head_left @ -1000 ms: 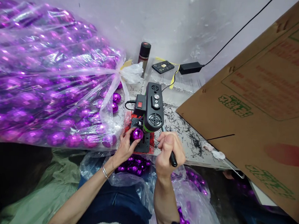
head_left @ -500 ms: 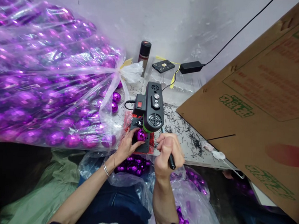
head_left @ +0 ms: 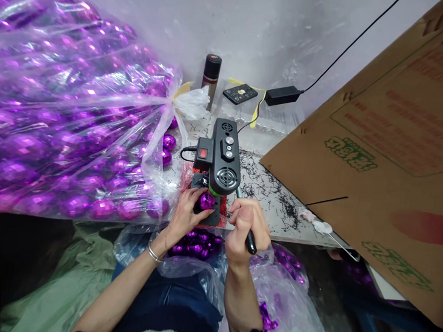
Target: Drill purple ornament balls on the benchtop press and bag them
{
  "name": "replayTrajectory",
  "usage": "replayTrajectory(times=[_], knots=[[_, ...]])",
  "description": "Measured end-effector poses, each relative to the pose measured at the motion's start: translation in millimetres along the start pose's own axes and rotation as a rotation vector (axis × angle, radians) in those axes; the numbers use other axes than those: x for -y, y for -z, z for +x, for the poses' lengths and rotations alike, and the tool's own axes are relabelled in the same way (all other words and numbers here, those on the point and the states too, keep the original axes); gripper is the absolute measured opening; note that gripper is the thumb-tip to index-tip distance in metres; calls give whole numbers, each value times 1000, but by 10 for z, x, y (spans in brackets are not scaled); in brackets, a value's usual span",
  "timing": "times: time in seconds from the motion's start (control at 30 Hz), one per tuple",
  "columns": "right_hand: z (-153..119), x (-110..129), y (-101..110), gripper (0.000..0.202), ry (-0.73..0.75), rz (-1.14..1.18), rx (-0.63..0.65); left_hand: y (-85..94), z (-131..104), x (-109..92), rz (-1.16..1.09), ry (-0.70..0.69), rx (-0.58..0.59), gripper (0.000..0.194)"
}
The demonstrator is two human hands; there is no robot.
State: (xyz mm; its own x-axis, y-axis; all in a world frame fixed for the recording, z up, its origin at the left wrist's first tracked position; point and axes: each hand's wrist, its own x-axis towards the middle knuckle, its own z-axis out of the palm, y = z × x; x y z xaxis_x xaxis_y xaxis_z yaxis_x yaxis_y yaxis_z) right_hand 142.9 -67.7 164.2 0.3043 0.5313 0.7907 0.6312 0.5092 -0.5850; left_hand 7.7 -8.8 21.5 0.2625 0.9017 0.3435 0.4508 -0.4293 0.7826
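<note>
A small black machine point(head_left: 226, 156) with round vents and a red switch stands on the table. Under its front end sits a shiny purple ball point(head_left: 207, 201), held between the thumb and fingers of my left hand point(head_left: 188, 210). My right hand point(head_left: 248, 228) is wrapped round the black-ended lever handle point(head_left: 251, 243) at the machine's right side. Red material point(head_left: 222, 210) shows beneath the machine's dark base.
A large clear bag of purple balls point(head_left: 67, 128) fills the left. A cardboard box point(head_left: 378, 159) leans in at right. Behind the machine are a spray can point(head_left: 211, 79), a black adapter point(head_left: 283, 95) and a flat black device point(head_left: 240, 93). Black bits litter the table point(head_left: 270, 223).
The whole view has shifted slightly, so things appear a little further left. Both hands keep the same grip, on the ball and on the lever handle.
</note>
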Motion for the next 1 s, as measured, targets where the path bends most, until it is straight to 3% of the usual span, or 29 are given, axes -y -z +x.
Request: replayTrajectory(times=[0.17,0.6,0.77,1.0], knots=[[-5,-11,7,35,6,5,-3,-124,-35,-4,-33,38,-46,60],[-401,-401,-127,36,169,9,-62,-117,-60,20,-68,39,-36,58],[-451,-421,-192,36,137,28,-126,-130,-61,29,-59,44,-35,58],[-445,-443,-184,40,163,-3,-115,-136,-40,17,-57,19,-31,59]])
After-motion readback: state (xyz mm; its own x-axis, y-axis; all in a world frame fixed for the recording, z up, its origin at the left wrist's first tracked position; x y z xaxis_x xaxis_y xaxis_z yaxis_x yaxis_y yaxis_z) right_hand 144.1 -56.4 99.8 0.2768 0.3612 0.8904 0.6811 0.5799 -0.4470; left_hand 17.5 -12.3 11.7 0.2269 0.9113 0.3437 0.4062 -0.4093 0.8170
